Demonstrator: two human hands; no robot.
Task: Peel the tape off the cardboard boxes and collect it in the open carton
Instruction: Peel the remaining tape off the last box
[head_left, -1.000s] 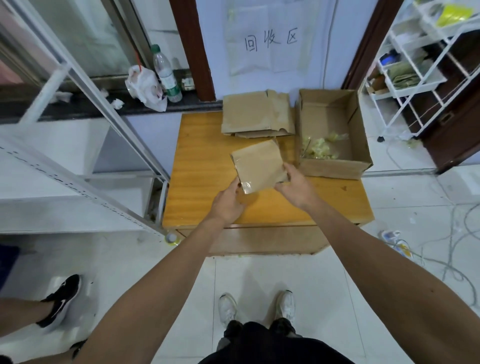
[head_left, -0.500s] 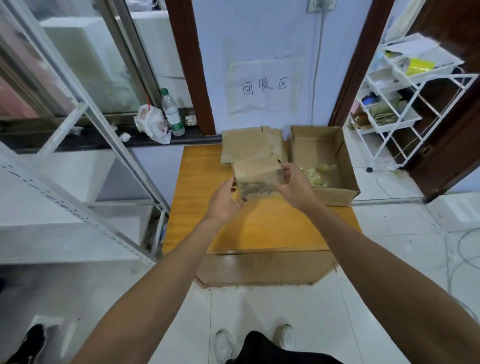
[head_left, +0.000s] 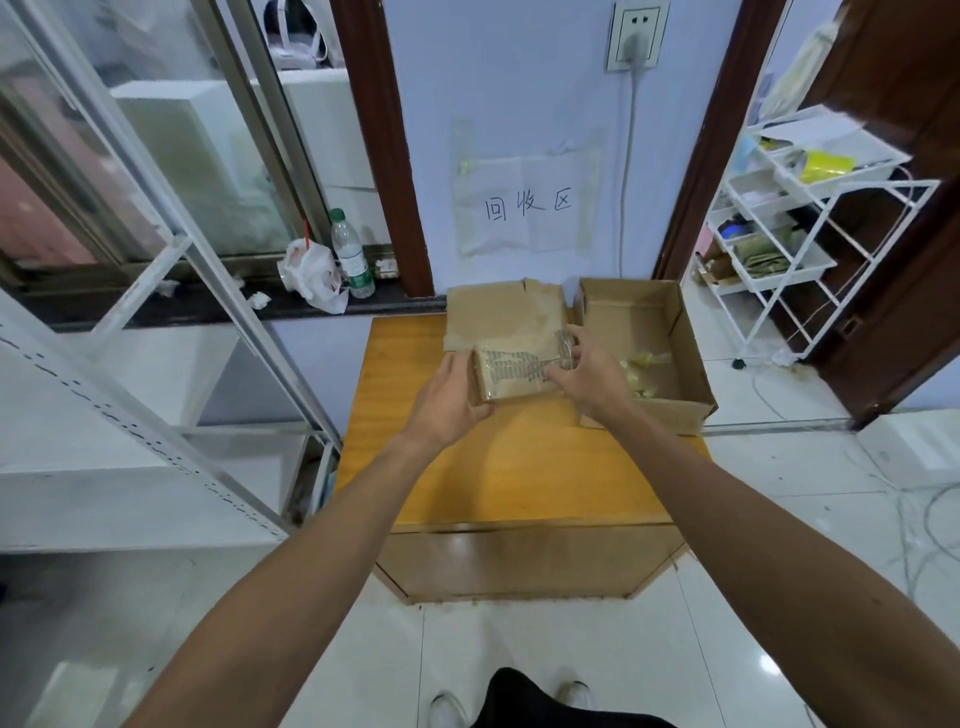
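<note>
Two grips matter: my left hand (head_left: 449, 397) clamps the cardboard box (head_left: 511, 374), my right hand (head_left: 584, 376) pinches the tape (head_left: 567, 347); I'd peel low, slowly.

At frame centre the brown flattened cardboard box (head_left: 511, 371) bears dark grey stripes, the wooden table (head_left: 498, 467) is orange-yellow, and the brown open carton (head_left: 693, 364) holds pale yellow crumpled tape (head_left: 643, 365).

bare forearms (head_left: 311, 545), black trousers (head_left: 524, 701), white low shoes (head_left: 447, 709) on both feet
</note>
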